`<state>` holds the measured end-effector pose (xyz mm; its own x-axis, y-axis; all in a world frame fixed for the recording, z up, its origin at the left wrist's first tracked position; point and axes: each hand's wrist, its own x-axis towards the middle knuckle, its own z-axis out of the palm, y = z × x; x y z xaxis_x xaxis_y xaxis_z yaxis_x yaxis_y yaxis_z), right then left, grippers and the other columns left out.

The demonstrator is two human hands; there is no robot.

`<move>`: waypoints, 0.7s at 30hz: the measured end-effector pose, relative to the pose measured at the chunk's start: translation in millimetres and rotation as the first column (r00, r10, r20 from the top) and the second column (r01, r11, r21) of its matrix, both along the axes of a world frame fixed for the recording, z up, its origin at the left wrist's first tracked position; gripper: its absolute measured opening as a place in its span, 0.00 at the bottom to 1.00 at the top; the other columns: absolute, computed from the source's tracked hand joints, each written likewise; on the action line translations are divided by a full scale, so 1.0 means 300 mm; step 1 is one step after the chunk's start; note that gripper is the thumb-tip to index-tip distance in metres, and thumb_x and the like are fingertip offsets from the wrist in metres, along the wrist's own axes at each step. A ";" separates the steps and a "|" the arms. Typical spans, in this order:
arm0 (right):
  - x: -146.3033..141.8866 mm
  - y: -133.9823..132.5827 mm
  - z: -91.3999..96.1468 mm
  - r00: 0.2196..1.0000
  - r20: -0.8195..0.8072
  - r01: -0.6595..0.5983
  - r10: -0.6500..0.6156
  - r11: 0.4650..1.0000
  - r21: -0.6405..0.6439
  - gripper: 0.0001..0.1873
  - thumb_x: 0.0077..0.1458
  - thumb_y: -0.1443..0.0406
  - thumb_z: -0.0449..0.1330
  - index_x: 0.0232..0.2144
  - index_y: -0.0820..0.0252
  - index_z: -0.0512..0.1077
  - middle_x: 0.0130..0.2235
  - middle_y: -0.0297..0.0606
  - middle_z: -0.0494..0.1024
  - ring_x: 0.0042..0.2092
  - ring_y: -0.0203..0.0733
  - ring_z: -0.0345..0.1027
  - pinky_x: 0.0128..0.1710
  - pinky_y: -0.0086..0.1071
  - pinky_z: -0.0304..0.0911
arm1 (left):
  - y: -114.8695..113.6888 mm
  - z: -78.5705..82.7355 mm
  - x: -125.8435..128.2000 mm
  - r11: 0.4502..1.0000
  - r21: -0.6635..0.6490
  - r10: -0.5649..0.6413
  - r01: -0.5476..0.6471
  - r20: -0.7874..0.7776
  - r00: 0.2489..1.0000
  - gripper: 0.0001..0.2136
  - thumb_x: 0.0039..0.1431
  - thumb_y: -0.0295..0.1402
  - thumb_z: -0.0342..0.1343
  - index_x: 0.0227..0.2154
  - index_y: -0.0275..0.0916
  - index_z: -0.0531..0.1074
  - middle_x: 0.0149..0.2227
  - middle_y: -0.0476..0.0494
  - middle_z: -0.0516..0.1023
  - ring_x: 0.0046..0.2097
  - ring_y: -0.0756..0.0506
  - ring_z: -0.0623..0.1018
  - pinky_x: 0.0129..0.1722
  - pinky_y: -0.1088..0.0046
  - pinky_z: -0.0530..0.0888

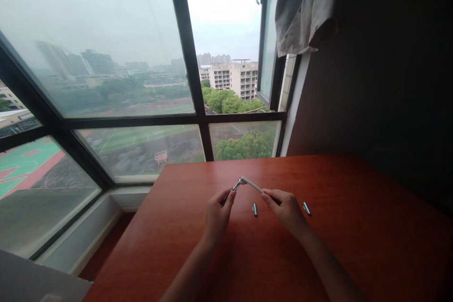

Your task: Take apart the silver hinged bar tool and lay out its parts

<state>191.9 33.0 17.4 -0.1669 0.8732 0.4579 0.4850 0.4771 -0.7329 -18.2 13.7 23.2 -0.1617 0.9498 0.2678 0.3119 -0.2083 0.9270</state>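
Note:
Both my hands hold up a thin silver and white stick-like object just above a red-brown wooden table. My left hand pinches its dark lower left end. My right hand pinches its white right end. The object bends at a metal joint in the middle. Two small green cylinders lie on the table: one between my hands, the other just right of my right hand.
A large window with dark frames stands beyond the table's far edge, one pane swung open. A pale garment hangs at the top right. A dark wall borders the table's right side.

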 end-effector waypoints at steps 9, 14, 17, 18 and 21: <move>-0.002 -0.003 0.005 1.000 0.006 0.013 -0.013 1.000 0.010 0.16 0.58 0.58 0.54 0.35 0.61 0.78 0.32 0.42 0.81 0.32 0.45 0.74 0.30 0.32 0.66 | 0.003 -0.009 0.000 0.997 -0.013 -0.071 0.071 0.002 0.997 0.19 0.55 0.44 0.55 0.39 0.32 0.79 0.22 0.49 0.67 0.26 0.50 0.65 0.25 0.77 0.61; 0.001 -0.002 0.006 0.999 0.013 0.043 -0.043 0.999 0.019 0.16 0.58 0.58 0.54 0.35 0.62 0.78 0.32 0.42 0.81 0.32 0.45 0.74 0.31 0.32 0.65 | 0.002 -0.014 0.005 0.997 -0.004 -0.078 0.078 -0.014 0.997 0.20 0.55 0.45 0.55 0.38 0.32 0.79 0.22 0.49 0.67 0.26 0.50 0.65 0.25 0.77 0.62; 0.000 -0.001 0.003 0.999 0.008 0.053 -0.053 0.998 0.025 0.16 0.58 0.58 0.54 0.35 0.61 0.78 0.32 0.43 0.81 0.32 0.45 0.74 0.31 0.32 0.66 | 0.005 -0.013 -0.002 0.999 0.006 -0.053 0.053 -0.008 0.999 0.20 0.55 0.45 0.55 0.39 0.32 0.79 0.22 0.49 0.67 0.26 0.50 0.65 0.25 0.77 0.62; 0.000 0.000 0.002 0.999 0.006 0.049 -0.049 0.999 0.025 0.16 0.58 0.58 0.54 0.35 0.61 0.78 0.33 0.43 0.81 0.33 0.45 0.74 0.31 0.32 0.66 | 0.006 -0.013 -0.004 0.999 0.008 -0.049 0.049 -0.004 0.999 0.20 0.55 0.45 0.55 0.39 0.32 0.79 0.22 0.49 0.67 0.26 0.50 0.65 0.25 0.77 0.62; -0.001 0.000 0.001 1.000 0.006 0.028 -0.028 0.999 0.026 0.15 0.58 0.58 0.54 0.35 0.61 0.78 0.33 0.43 0.81 0.34 0.46 0.74 0.32 0.32 0.67 | 0.005 -0.011 -0.005 0.999 0.003 -0.048 0.048 0.008 0.999 0.21 0.54 0.46 0.55 0.38 0.32 0.79 0.21 0.49 0.67 0.26 0.50 0.65 0.25 0.77 0.62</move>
